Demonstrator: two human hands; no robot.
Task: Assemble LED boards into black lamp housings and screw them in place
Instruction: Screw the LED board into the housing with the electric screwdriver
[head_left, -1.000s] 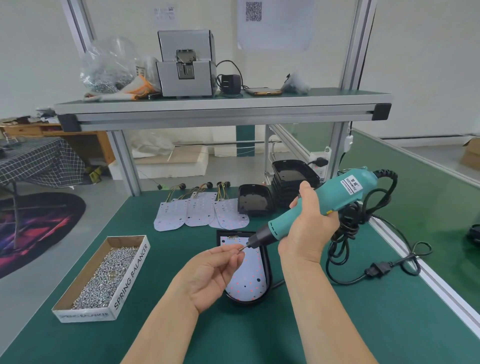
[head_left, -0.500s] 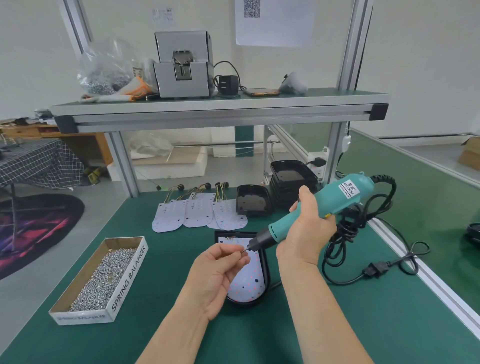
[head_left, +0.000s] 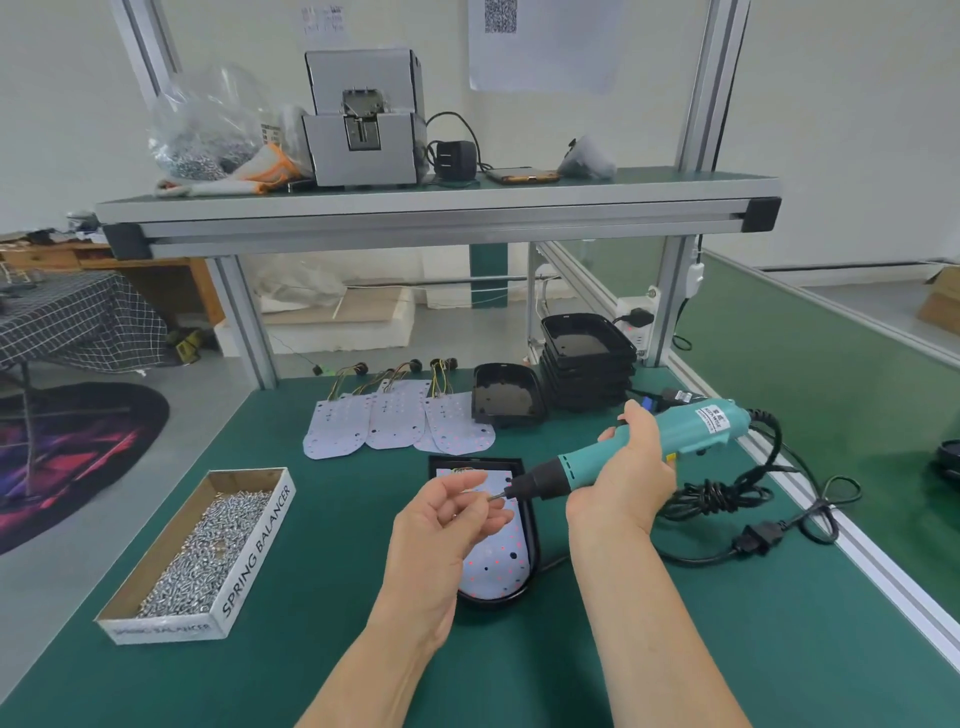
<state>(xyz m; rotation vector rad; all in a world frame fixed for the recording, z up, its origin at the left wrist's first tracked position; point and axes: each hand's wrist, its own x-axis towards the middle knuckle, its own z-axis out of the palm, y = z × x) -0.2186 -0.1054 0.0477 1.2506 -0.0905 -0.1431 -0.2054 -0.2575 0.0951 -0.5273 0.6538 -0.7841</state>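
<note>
A black lamp housing (head_left: 533, 570) lies on the green bench in front of me with a white LED board (head_left: 496, 564) seated inside it. Above it, my right hand (head_left: 626, 475) grips a teal electric screwdriver (head_left: 693, 423), its bit pointing left. My left hand (head_left: 447, 525) hovers over the board with its fingers curled at the bit's tip, pinching a small screw (head_left: 491, 499) against it. The screw itself is barely visible.
Three loose LED boards (head_left: 384, 423) with wires lie further back, beside an empty housing (head_left: 506, 397) and a stack of housings (head_left: 587, 358). A cardboard box of screws (head_left: 202, 545) sits at the left. The driver's coiled cable (head_left: 727, 499) trails right toward the bench rail.
The screwdriver has tilted flatter and dropped a little, its rear end lower than before. My left hand stays at the bit's tip, its thumb now lifted slightly.
</note>
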